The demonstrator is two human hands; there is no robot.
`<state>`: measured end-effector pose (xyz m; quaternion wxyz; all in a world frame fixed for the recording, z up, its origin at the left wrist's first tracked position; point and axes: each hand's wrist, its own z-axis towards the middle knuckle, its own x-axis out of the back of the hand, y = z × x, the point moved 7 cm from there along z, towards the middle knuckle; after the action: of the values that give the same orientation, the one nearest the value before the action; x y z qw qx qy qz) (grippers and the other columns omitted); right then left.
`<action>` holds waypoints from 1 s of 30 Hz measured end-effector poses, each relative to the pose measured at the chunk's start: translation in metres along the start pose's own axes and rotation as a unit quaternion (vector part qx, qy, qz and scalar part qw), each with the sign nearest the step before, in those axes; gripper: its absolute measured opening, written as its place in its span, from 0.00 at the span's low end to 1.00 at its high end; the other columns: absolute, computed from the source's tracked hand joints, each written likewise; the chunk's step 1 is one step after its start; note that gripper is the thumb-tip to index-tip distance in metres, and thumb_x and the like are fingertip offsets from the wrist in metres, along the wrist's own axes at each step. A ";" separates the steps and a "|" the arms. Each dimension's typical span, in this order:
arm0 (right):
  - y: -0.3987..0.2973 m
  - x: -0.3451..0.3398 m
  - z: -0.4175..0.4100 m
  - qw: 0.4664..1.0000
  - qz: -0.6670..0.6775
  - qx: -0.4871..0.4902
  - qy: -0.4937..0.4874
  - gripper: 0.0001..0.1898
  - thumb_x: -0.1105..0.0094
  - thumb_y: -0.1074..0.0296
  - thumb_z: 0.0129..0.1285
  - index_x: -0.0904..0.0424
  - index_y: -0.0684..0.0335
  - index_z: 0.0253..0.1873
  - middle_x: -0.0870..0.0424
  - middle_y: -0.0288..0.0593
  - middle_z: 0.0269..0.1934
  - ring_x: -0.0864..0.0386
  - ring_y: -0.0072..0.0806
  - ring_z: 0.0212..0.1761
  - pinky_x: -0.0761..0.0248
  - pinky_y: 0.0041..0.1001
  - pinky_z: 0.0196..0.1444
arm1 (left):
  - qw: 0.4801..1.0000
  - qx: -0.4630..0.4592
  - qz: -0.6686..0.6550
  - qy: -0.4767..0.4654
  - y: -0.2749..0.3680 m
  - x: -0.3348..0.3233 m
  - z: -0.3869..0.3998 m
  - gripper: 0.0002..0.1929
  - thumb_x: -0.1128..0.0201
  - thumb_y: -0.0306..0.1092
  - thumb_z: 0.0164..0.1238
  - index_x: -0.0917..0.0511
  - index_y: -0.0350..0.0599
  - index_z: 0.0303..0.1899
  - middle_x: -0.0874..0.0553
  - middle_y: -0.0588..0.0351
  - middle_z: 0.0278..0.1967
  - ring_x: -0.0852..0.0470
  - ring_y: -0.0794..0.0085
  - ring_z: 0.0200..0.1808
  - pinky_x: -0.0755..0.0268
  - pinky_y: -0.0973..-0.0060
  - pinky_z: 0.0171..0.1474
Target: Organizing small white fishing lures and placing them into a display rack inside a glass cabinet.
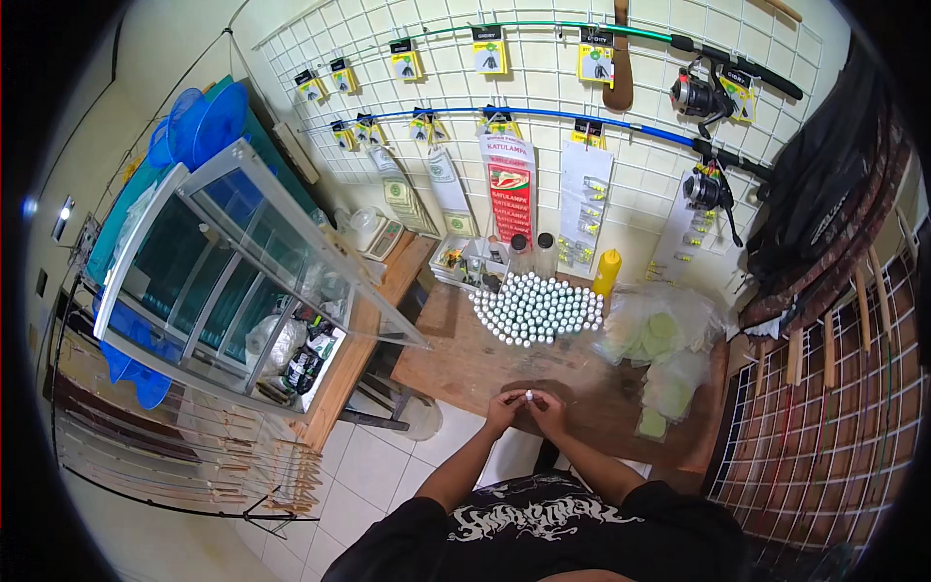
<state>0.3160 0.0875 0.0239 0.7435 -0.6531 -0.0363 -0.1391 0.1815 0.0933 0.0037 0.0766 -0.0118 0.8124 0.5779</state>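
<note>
My left hand (503, 409) and my right hand (548, 412) meet above the near part of a wooden table (465, 367). Between their fingertips both hold a small white-capped bottle (529, 395), mostly hidden by the fingers. Farther back on the tabletop, a dense group of small white-capped bottles (542, 309) stands upright. To the right of my hands lie clear plastic bags with flat pale-green pieces (658, 335). One small packet (652, 423) of the same green is nearest to my right hand.
Behind the small bottles stand a yellow squeeze bottle (606, 273), two dark-capped clear bottles (545, 252) and a white tray (458, 276) of small items. At left, a glass display case (240, 291) has its framed pane swung out towards the table. Fishing rods with reels (702, 188) hang on a wall grid (444, 51).
</note>
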 end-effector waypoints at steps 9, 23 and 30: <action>-0.031 -0.054 -0.068 0.997 0.018 0.021 -0.067 0.11 0.37 0.74 0.51 0.20 0.66 0.41 0.20 0.44 0.31 0.20 0.27 0.31 0.26 0.23 0.36 | 0.998 0.000 -0.051 0.025 -0.045 0.072 -0.057 0.08 0.38 0.27 0.59 0.21 0.36 0.40 0.17 0.60 0.31 0.22 0.81 0.30 0.30 0.85 0.34; -0.065 -0.170 -0.164 0.966 -0.008 0.025 -0.256 0.13 0.40 0.76 0.52 0.22 0.66 0.44 0.19 0.44 0.33 0.19 0.27 0.34 0.25 0.23 0.39 | 0.977 -0.001 -0.123 0.172 -0.075 0.186 -0.187 0.10 0.36 0.27 0.57 0.21 0.35 0.40 0.18 0.58 0.32 0.21 0.80 0.31 0.27 0.86 0.34; -0.087 -0.214 -0.177 0.946 -0.002 0.052 -0.320 0.12 0.40 0.72 0.54 0.22 0.67 0.44 0.18 0.46 0.33 0.19 0.28 0.33 0.25 0.24 0.37 | 0.959 -0.036 -0.137 0.244 -0.060 0.220 -0.223 0.09 0.37 0.24 0.57 0.22 0.34 0.39 0.18 0.57 0.31 0.22 0.80 0.29 0.28 0.85 0.33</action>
<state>0.0664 -0.0619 0.0317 0.7255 -0.6235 -0.2809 0.0777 -0.0539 -0.1210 -0.0114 -0.0461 -0.2671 0.7754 0.5703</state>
